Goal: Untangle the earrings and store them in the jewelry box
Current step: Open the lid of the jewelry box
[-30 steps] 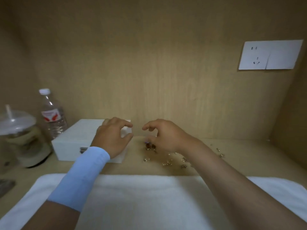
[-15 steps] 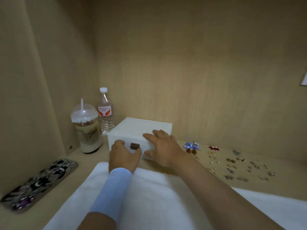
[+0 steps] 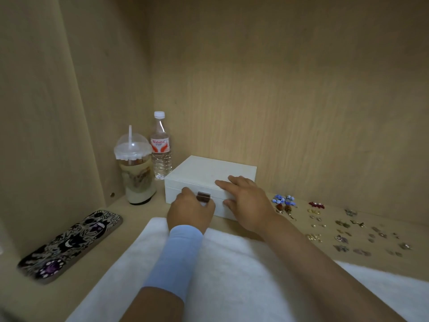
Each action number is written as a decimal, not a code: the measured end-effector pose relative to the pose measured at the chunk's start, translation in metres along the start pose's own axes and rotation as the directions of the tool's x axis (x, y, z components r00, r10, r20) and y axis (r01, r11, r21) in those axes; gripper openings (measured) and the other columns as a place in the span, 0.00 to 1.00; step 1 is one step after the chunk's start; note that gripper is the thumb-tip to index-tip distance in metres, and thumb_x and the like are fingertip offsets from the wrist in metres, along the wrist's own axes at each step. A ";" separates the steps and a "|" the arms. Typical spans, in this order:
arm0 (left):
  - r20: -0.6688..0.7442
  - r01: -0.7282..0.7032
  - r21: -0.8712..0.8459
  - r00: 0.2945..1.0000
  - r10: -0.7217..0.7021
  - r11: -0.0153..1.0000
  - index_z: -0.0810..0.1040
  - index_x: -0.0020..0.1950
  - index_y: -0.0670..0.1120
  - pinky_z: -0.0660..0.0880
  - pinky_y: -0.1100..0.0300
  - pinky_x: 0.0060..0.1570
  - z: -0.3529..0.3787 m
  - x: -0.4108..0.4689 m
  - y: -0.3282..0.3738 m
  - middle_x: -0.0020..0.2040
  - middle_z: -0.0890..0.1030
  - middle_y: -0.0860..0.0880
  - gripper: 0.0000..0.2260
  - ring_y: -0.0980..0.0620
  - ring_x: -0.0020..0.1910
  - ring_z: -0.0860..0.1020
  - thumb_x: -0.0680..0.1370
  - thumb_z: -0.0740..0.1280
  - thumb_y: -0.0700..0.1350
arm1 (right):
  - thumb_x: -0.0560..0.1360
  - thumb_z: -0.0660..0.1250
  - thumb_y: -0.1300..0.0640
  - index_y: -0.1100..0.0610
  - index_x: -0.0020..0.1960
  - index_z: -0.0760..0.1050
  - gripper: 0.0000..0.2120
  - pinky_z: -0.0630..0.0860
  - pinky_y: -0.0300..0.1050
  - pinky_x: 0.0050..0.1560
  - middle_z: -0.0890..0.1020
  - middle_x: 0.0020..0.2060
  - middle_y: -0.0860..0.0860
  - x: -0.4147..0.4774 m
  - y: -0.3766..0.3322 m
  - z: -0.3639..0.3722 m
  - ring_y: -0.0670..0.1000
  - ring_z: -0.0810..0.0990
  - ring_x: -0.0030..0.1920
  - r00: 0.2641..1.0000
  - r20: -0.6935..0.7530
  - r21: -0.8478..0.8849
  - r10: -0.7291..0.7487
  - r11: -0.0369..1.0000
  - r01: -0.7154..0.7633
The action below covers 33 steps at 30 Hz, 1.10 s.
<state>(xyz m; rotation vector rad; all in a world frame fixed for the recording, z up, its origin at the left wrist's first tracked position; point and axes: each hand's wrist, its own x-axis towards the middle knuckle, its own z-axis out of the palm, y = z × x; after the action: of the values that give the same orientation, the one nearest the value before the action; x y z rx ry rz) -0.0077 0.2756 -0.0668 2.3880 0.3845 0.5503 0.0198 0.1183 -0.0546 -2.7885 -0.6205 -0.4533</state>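
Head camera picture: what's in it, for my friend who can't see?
At a closed white jewelry box, the left hand pinches the front clasp and the right hand rests on the lid. Earrings lie scattered to the box's right.

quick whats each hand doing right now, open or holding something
Left hand: closed, pinching the clasp on the front of the jewelry box.
Right hand: open, fingers straight, resting on the jewelry box lid, holding nothing.

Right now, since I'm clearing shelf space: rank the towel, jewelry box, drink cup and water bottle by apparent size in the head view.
1. towel
2. jewelry box
3. drink cup and water bottle: close; the bottle stands farther back, so unranked.
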 end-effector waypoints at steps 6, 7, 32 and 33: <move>-0.017 -0.047 0.006 0.999 0.048 0.999 0.74 0.48 0.45 0.77 0.55 0.46 0.003 0.003 -0.001 0.44 0.79 0.47 0.15 0.45 0.46 0.78 0.73 0.67 0.56 | 0.81 0.63 0.48 0.40 0.77 0.62 0.26 0.63 0.57 0.73 0.64 0.77 0.51 0.001 0.001 0.007 0.56 0.59 0.78 0.999 -0.033 0.020 0.006 1.000 -0.005; -0.023 -0.051 0.010 0.998 0.051 0.999 0.74 0.48 0.45 0.77 0.56 0.46 0.002 0.002 -0.001 0.44 0.79 0.47 0.15 0.46 0.46 0.78 0.73 0.67 0.56 | 0.81 0.64 0.49 0.41 0.77 0.62 0.26 0.62 0.57 0.74 0.65 0.77 0.51 0.001 0.001 0.008 0.56 0.59 0.78 0.999 -0.034 0.036 0.006 0.999 -0.005; -0.168 -0.343 -0.040 0.928 0.332 0.939 0.72 0.54 0.49 0.68 0.53 0.58 -0.009 -0.018 0.010 0.53 0.74 0.51 0.17 0.48 0.56 0.70 0.71 0.69 0.56 | 0.72 0.76 0.56 0.56 0.44 0.76 0.09 0.74 0.48 0.40 0.72 0.50 0.52 0.010 0.004 -0.056 0.53 0.71 0.52 0.782 -0.623 0.108 0.026 0.993 0.053; -0.141 -0.387 -0.041 0.915 0.378 0.921 0.73 0.56 0.50 0.68 0.53 0.59 -0.006 -0.016 0.011 0.54 0.73 0.51 0.16 0.49 0.56 0.69 0.72 0.68 0.55 | 0.72 0.76 0.56 0.56 0.43 0.77 0.08 0.72 0.47 0.39 0.71 0.47 0.53 0.012 0.004 -0.056 0.53 0.70 0.49 0.750 -0.660 0.084 0.028 0.996 0.036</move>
<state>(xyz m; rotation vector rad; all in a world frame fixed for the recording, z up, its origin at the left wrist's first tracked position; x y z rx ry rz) -0.0234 0.2644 -0.0603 2.3770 -0.0543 0.8851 0.0185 0.1022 0.0000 -2.2858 -0.4505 -1.3004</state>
